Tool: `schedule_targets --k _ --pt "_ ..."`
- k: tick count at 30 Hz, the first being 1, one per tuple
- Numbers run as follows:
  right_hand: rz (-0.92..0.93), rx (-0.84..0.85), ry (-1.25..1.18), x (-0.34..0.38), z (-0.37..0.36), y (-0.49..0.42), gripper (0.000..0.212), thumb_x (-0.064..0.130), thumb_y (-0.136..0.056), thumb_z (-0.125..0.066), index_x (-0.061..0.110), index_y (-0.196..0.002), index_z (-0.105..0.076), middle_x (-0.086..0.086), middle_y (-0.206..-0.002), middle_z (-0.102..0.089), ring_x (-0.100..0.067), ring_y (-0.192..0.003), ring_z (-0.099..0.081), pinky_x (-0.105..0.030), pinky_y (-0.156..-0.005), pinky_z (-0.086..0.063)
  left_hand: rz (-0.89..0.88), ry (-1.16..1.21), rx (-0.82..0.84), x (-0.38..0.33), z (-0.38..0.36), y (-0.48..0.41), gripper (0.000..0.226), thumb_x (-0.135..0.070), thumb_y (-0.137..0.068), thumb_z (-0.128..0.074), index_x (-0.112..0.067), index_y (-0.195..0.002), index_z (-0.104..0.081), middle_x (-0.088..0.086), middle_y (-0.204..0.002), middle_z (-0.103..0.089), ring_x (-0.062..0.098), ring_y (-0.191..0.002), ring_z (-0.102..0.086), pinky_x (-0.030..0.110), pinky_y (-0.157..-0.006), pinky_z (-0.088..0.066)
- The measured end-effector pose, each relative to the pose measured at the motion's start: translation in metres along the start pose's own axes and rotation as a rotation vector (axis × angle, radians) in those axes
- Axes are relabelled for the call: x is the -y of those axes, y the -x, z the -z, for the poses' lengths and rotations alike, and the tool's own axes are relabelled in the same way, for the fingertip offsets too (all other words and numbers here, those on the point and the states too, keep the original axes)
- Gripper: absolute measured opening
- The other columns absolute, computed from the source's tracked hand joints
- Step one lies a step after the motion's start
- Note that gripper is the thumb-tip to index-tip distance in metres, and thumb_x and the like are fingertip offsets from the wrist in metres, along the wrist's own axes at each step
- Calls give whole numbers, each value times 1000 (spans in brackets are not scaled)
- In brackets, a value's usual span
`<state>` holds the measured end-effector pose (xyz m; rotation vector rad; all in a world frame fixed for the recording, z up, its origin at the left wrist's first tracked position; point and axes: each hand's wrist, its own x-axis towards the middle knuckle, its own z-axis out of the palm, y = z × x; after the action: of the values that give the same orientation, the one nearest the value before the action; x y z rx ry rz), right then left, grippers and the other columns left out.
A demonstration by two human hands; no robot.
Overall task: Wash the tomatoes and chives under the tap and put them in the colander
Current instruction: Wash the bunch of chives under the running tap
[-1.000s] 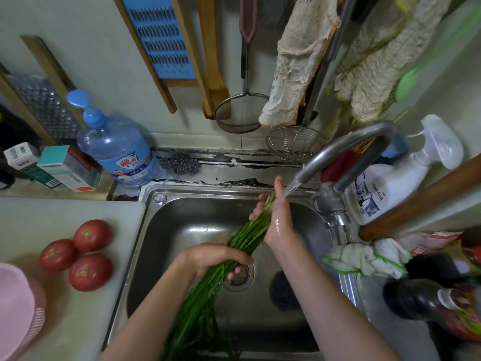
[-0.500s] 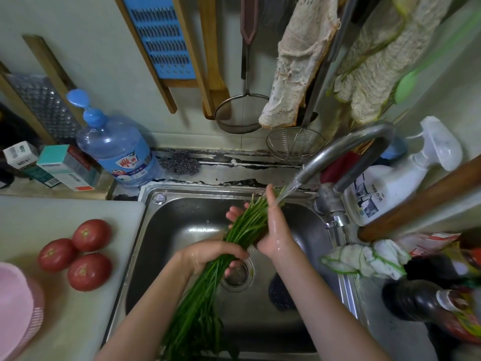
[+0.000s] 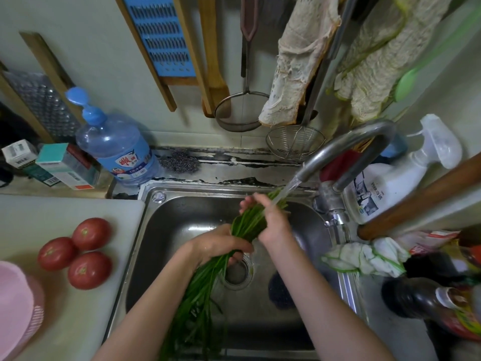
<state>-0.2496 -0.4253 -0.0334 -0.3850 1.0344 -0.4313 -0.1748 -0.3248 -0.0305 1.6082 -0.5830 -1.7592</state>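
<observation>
Chives (image 3: 244,225) lie slantwise over the sink (image 3: 182,217), their upper ends under the water (image 3: 286,191) running from the tap (image 3: 346,149) near the back right corner, their tips trailing past the front edge at the bottom of the view. The left hand (image 3: 221,243) grips the bunch at its middle, fingers curled round it just above the drain (image 3: 238,272). The right hand (image 3: 273,222) is wrapped round the stems higher up, just below the stream. Three tomatoes (image 3: 75,252) sit close together on the white worktop (image 3: 52,321) left of the sink, near its rim but apart from it. The pink colander (image 3: 18,303) is cut off by the left edge of the view, just beside them. Bare steel shows across the sink's left half. On the right a dark scrubber (image 3: 281,290) lies on the sink floor by the forearm, a cloth (image 3: 364,259) sits on the rim, and a spray bottle (image 3: 385,188) stands just beside the tap's base.
</observation>
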Motion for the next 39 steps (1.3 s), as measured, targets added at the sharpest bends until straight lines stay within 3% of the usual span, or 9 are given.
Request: schedule_targets --k 3,6,11,15,18,23,28,32,39 --pt "49 -83 -106 9 0 0 25 21 -93 -53 9 -72 -56 -2 -56 -51 -14 -48 -50 -28 -54 -46 0 -53 57 -2 2 1 24 -1 -85 -60 -14 -71 -46 1 -51 -46 9 -38 -42 17 -37 -35" --pt "44 153 -198 7 13 6 40 42 -94 -45 6 -88 -61 0 -55 -53 -14 -51 -51 -28 -58 -47 20 17 199 -2 10 2 27 -5 -86 -60 -16 -63 -49 0 -52 -43 8 -38 -41 16 -37 -33" --pt "-34 616 -87 4 25 19 33 27 -82 -61 13 -112 -58 -12 -114 -66 -28 -106 -64 -45 -87 -54 52 198 442 2 19 4 32 -7 -87 -50 -20 -59 -58 -4 -50 -47 5 -36 -42 13 -38 -32" --pt "37 216 28 -2 9 21 9 18 -80 -68 13 -81 -61 0 -62 -59 -13 -51 -59 -32 -59 -51 73 148 439 1 10 -1 23 -8 -85 -52 -13 -63 -56 -1 -54 -53 6 -39 -47 14 -40 -39" --pt "138 -32 -122 -1 8 16 24 27 -85 -67 14 -70 -53 3 -46 -44 -11 -36 -42 -27 -45 -40 2 -72 230 -5 0 -7 8 -10 -81 -66 -6 -84 -60 9 -73 -63 12 -52 -57 21 -52 -51" --pt "340 -197 -183 5 17 21 30 19 -87 -66 13 -64 -47 1 -43 -45 -15 -36 -43 -26 -44 -42 -181 -495 -163 0 -13 -15 40 -22 -74 -75 -30 -108 -55 -6 -86 -68 7 -75 -66 21 -69 -54" --pt "513 -253 -181 16 27 30 15 13 -85 -68 10 -91 -54 0 -52 -51 -16 -46 -50 -33 -55 -49 -294 -680 -435 24 -23 -35 45 -21 -73 -72 -23 -115 -58 -2 -96 -70 13 -83 -65 28 -73 -55" --pt "586 -252 -233 28 33 38 17 5 -88 -62 10 -101 -52 1 -49 -48 -15 -46 -48 -32 -55 -50 -293 -564 -525 31 -27 -43 29 -20 -74 -71 -20 -102 -63 -2 -91 -72 12 -80 -65 32 -72 -55" --pt "653 -257 -280 64 48 48 14 11 -85 -67 13 -91 -54 2 -54 -50 -13 -47 -51 -32 -60 -49 -367 -642 -557 18 -34 -54 34 -15 -82 -65 -17 -116 -61 4 -96 -71 21 -86 -67 29 -71 -54"
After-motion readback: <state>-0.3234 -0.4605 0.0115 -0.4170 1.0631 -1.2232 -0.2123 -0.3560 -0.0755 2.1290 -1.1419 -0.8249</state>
